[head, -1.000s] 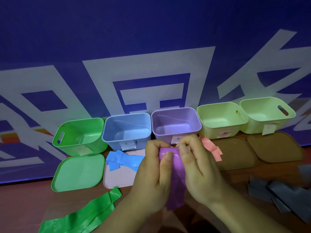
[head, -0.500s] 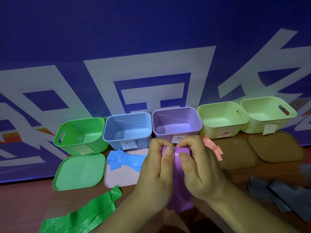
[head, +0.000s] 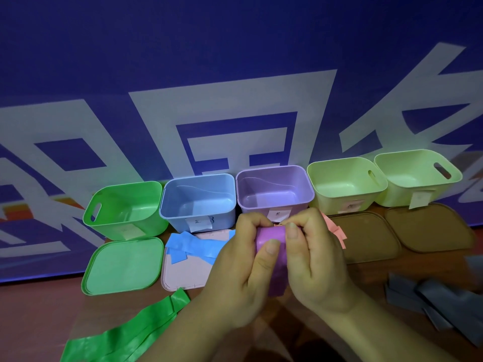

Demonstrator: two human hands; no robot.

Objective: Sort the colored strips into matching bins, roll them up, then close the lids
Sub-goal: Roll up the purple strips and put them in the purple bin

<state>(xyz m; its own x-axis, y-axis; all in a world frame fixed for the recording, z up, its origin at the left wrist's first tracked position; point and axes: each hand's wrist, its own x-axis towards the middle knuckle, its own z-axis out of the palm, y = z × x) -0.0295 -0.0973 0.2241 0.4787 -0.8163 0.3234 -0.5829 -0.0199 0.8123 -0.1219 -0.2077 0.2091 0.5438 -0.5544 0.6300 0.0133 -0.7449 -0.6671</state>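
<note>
My left hand (head: 235,273) and my right hand (head: 313,262) both pinch a purple strip (head: 271,257), partly rolled at its top, its short tail hanging between my palms. They are just in front of the purple bin (head: 274,205). A row of open bins stands along the wall: green bin (head: 122,226), blue bin (head: 198,218), and two pale green bins (head: 345,202) (head: 418,197). Blue strips (head: 188,245) lie on a pink lid (head: 183,273). A green strip (head: 125,338) lies front left, grey strips (head: 444,307) at right, pink strips (head: 335,228) behind my right hand.
A green lid (head: 122,265) lies before the green bin. Two brown lids (head: 371,236) (head: 428,228) lie before the pale green bins. The wooden table (head: 34,322) shows at the front left. A blue printed banner (head: 235,74) backs the bins.
The roll has grown and the hanging purple tail has shortened as both hands wind it up. The hands have stayed in the same spot.
</note>
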